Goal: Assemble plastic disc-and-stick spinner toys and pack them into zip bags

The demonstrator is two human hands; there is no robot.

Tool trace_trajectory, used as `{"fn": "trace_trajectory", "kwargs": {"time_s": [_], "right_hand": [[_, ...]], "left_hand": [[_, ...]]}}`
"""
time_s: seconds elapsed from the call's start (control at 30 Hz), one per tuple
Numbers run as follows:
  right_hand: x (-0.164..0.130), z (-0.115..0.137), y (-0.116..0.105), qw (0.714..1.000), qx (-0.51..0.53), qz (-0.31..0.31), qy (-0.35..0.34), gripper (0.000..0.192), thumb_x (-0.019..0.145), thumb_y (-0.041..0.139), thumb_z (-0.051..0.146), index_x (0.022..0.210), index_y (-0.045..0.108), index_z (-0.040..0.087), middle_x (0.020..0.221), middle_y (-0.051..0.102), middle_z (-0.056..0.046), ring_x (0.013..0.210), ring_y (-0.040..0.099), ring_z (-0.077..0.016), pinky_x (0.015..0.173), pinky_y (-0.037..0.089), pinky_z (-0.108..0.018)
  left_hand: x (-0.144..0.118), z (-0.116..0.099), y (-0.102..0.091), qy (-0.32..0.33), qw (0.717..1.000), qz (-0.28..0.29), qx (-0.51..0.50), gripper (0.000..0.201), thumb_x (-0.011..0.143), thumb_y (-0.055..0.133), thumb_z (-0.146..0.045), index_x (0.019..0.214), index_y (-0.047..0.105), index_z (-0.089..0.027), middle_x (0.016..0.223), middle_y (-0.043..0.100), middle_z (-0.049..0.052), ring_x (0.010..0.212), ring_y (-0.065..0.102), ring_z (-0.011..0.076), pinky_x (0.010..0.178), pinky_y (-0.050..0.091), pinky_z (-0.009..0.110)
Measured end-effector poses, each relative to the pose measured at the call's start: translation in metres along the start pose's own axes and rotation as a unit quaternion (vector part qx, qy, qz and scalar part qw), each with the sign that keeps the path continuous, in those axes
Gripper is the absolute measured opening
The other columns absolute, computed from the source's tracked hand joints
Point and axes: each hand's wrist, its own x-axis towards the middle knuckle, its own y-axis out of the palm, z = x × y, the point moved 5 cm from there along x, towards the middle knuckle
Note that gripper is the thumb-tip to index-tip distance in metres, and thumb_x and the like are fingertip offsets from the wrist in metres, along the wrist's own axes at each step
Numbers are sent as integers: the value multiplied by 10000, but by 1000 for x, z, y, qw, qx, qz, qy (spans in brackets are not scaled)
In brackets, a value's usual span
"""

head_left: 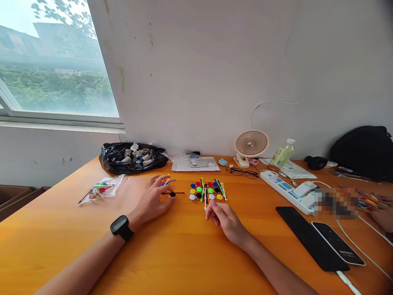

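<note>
Our right hand (225,221): half curled, thumb over the bent fingers, tips beside the near end of a white stick (205,201); we cannot tell whether it grips it
Our left hand (153,198): black smartwatch (121,228) on the wrist, fingers bent and spread, thumb just beside a black disc (172,195) on a black stick (181,192); we cannot tell whether it pinches either
Near right: we see a flat black slab (302,231) and, touching or just beside it, a glossy white-edged device (336,242)
Coloured discs (210,190): just beyond our right hand, in rows of red, blue, yellow, green, black and white, coloured sticks (223,191) lying among them
Clear plastic bag (104,187): left of our left hand, bright pieces inside
Power strip (284,191): white, plugs in it; right of it, another person's hand (382,217), blurred, near more coloured sticks
Eyeglasses (246,173): folded shape unclear to us, before the fan
Far edge: black plastic bag (109,159) of rolls, beige fan (251,143), white-capped bottle (281,155)
Behind: pale wall (199,82), window (61,88) at left
</note>
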Motion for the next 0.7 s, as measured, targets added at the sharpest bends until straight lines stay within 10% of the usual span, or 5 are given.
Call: {"fn": "trace_trajectory", "kwargs": {"time_s": [0.3, 0.7], "right_hand": [[-7, 17, 7, 968, -241, 29, -60, 422, 1070, 474, 490, 770, 614, 228, 611, 483, 23, 570, 416, -154, 588, 268, -296], [-6, 15, -4, 897, -439, -17, -56, 340, 1030, 542, 363, 1288, 730, 243, 1100, 796, -96, 957, 738, -268, 806, 478, -342]], "left_hand": [[-1, -14, -4, 27, 999, -19, 5, 444, 894, 667, -208, 1332, 636, -269, 1508, 561, 109, 1418, 432, 367, 1166, 418, 585], [-12, -61, 30, 101, 974, 194, -64, 701, 1009, 619, -393, 1647, 333, -334, 1673, 402, 93, 1513, 394, 347, 1226, 390, 578]]}}
